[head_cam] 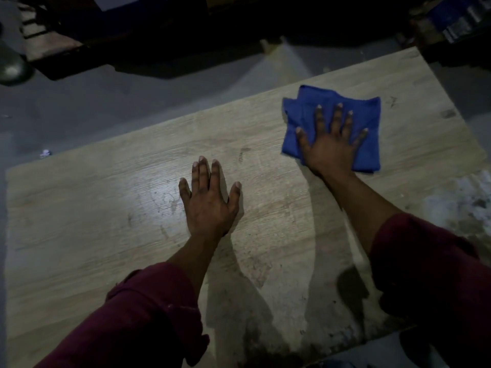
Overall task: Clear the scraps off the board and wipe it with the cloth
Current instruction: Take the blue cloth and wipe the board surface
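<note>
A large pale wood-grain board (106, 208) lies flat on the floor and fills most of the view. A folded blue cloth (369, 144) lies on its far right part. My right hand (332, 144) presses flat on the cloth with fingers spread and straight. My left hand (210, 197) rests flat on the bare board near its middle, fingers straight, holding nothing. Dark smudges and dusty marks show on the board near its front edge and around the left hand. No loose scraps are visible on the board.
Grey floor (79, 112) surrounds the board. A small white scrap (45, 153) lies on the floor past the board's left far edge. Dark furniture and stacked items (457, 19) stand along the back. A dusty patch of floor (467, 205) lies to the right.
</note>
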{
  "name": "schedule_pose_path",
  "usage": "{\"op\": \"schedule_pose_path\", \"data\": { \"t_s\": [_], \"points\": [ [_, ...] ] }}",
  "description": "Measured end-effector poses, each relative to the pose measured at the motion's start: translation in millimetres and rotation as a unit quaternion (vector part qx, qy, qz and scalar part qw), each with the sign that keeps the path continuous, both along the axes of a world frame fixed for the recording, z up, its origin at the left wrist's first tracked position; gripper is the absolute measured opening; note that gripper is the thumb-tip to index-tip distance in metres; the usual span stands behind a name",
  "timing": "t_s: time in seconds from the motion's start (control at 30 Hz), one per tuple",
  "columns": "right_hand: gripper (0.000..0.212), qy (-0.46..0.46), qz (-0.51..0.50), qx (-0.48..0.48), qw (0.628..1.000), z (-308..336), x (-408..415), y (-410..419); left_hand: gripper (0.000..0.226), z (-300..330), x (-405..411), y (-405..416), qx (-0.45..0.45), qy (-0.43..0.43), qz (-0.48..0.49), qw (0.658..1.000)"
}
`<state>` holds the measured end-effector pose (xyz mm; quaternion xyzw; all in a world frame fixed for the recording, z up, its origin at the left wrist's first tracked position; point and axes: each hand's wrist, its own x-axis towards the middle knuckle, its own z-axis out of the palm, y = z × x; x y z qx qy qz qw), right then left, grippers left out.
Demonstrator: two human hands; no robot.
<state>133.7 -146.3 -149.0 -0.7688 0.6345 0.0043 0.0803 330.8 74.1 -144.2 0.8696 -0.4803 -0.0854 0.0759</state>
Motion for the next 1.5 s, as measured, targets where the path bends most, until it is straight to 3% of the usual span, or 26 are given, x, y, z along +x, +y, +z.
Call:
{"op": "schedule_pose_path", "data": {
  "t_s": [0.07, 0.13, 0.2, 0.23, 0.33, 0.43, 0.5, 0.57, 0.63, 0.67, 0.77, 0.83, 0.87, 0.93, 1.0, 1.07, 1.13, 1.23, 1.3, 1.37, 1.43, 1.47, 1.5],
  "points": [
    [0.079, 0.009, 0.061, -0.003, 0.998, -2, 16, 6, 0.074, 0, 1, 0, 0.003, 0.008, 0.0, 1.0],
    [0.077, 0.023, 0.237, -0.012, 0.971, -4, 19, 10, 0.073, 0, 1, -1, -0.002, 0.006, 0.002, 1.0],
    [0.077, 0.018, 0.334, -0.012, 0.942, -1, 13, -1, 0.073, 0, 0, -1, -0.005, -0.003, 0.008, 1.0],
    [0.078, 0.014, 0.322, -0.016, 0.947, 0, 11, -9, 0.073, 0, 0, -1, -0.003, -0.006, 0.009, 1.0],
    [0.081, 0.0, 0.151, -0.014, 0.988, -1, 14, -29, 0.074, 0, -2, 0, -0.01, -0.011, 0.008, 1.0],
    [0.081, -0.009, 0.051, -0.002, 0.999, 0, 41, -35, 0.073, -1, -1, -1, -0.022, -0.022, 0.012, 0.999],
    [0.081, -0.005, 0.118, -0.002, 0.993, -1, 51, -33, 0.073, -1, 0, -1, -0.02, -0.021, 0.01, 1.0],
    [0.079, 0.004, 0.289, -0.009, 0.957, -2, 48, -37, 0.072, -1, -2, -1, -0.03, -0.025, 0.012, 0.999],
    [0.077, 0.009, 0.375, -0.012, 0.927, 0, 43, -50, 0.072, -1, -4, -1, -0.035, -0.028, 0.017, 0.999],
    [0.078, 0.008, 0.353, -0.014, 0.935, 0, 42, -57, 0.072, -1, -4, -1, -0.032, -0.027, 0.019, 0.999],
    [0.08, -0.011, 0.162, -0.006, 0.987, 0, 59, -66, 0.073, -1, -3, -2, -0.026, -0.029, 0.024, 0.999],
    [0.081, -0.023, 0.105, 0.005, 0.994, 1, 81, -60, 0.072, -2, -2, -3, -0.033, -0.028, 0.027, 0.999],
    [0.082, -0.025, 0.121, 0.003, 0.992, 1, 92, -53, 0.071, -3, -2, -3, -0.038, -0.027, 0.029, 0.998],
    [0.081, -0.019, 0.249, -0.007, 0.968, -2, 107, -34, 0.068, -6, -2, -1, -0.061, -0.029, 0.045, 0.997],
    [0.079, -0.005, 0.425, -0.016, 0.905, -5, 107, -22, 0.07, -9, -3, 0, -0.082, -0.035, 0.084, 0.992],
    [0.079, 0.007, 0.527, -0.023, 0.85, 0, 96, -30, 0.074, -11, -4, 1, -0.075, -0.037, 0.112, 0.99],
    [0.078, 0.012, 0.526, -0.025, 0.85, 2, 83, -48, 0.075, -11, -4, 1, -0.063, -0.031, 0.111, 0.991],
    [0.078, -0.005, 0.356, -0.01, 0.934, -2, 77, -62, 0.075, -10, -4, 0, -0.066, -0.041, 0.109, 0.991],
    [0.079, -0.011, 0.281, -0.02, 0.959, -3, 88, -46, 0.074, -9, -3, 0, -0.061, -0.036, 0.107, 0.992],
    [0.081, -0.018, 0.364, -0.018, 0.931, -3, 94, -21, 0.071, -7, -3, -2, -0.061, -0.032, 0.11, 0.992],
    [0.082, -0.016, 0.504, -0.02, 0.864, -1, 88, -7, 0.068, -7, -3, -2, -0.068, -0.035, 0.111, 0.991],
    [0.084, -0.016, 0.531, -0.023, 0.847, 1, 84, -7, 0.068, -6, -3, -2, -0.07, -0.036, 0.111, 0.991],
    [0.087, -0.02, 0.519, -0.023, 0.854, 2, 80, -12, 0.068, -6, -3, -2, -0.068, -0.035, 0.111, 0.991]
  ]
}}
